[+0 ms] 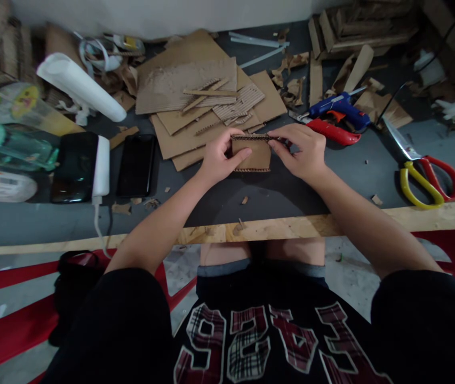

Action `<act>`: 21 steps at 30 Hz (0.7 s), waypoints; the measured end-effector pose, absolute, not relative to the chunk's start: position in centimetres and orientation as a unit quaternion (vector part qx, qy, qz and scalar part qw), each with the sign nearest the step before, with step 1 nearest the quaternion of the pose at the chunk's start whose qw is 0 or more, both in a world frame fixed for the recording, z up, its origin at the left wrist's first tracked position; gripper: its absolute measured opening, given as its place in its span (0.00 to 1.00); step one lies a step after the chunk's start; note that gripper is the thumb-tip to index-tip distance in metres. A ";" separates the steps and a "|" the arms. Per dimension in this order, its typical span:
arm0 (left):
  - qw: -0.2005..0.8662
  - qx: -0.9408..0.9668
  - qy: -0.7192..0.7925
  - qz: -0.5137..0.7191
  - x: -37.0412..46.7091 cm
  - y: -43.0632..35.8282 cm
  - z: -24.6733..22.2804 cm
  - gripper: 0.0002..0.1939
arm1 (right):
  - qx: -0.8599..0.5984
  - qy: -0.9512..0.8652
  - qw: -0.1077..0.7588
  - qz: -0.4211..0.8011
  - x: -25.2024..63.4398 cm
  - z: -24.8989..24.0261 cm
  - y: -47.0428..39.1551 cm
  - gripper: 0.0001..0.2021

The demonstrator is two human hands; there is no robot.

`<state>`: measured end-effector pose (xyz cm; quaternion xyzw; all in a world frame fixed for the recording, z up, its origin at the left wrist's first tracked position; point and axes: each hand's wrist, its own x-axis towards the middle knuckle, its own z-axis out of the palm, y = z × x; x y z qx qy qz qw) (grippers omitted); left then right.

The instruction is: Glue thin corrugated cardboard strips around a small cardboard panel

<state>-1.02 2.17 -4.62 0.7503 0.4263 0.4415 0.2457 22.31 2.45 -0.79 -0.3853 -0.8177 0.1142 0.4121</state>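
A small cardboard piece point(256, 154) with corrugated strips along its far and near edges is held above the dark tabletop. My left hand point(224, 154) grips its left side, thumb lying on the flat face and fingers behind. My right hand point(301, 149) pinches at its far right corner, thumb and index finger closed on the end of the far corrugated strip. The fingers behind the piece are partly hidden. Just beyond both hands lies a stack of cardboard sheets point(187, 64) with thin strips on top.
Right of my hands are a blue glue gun point(341, 109), a red-handled tool point(333, 132) and scissors point(419, 165) with red and yellow handles. A black phone point(136, 165), a white paper roll point(81, 85) and bottles stand left. Glue sticks point(259, 40) lie at the back.
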 end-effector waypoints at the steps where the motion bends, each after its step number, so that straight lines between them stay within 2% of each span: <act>1: 0.241 0.752 0.425 0.441 -1.0 2.2 -4.6 0.27 | -0.383 -0.819 0.412 0.119 22.4 -0.8 2.5 0.13; 10: 0.236 0.745 0.434 0.448 -0.8 1.9 -4.5 0.26 | -0.381 -0.818 0.419 0.097 22.4 -0.9 2.6 0.15; 16: 0.219 0.750 0.436 0.446 -0.4 1.1 -4.2 0.26 | -0.406 -0.828 0.383 0.046 22.2 -1.1 2.4 0.12; 21: 0.214 0.747 0.440 0.450 -0.2 0.9 -4.3 0.25 | -0.425 -0.829 0.363 0.027 22.1 -1.1 2.4 0.13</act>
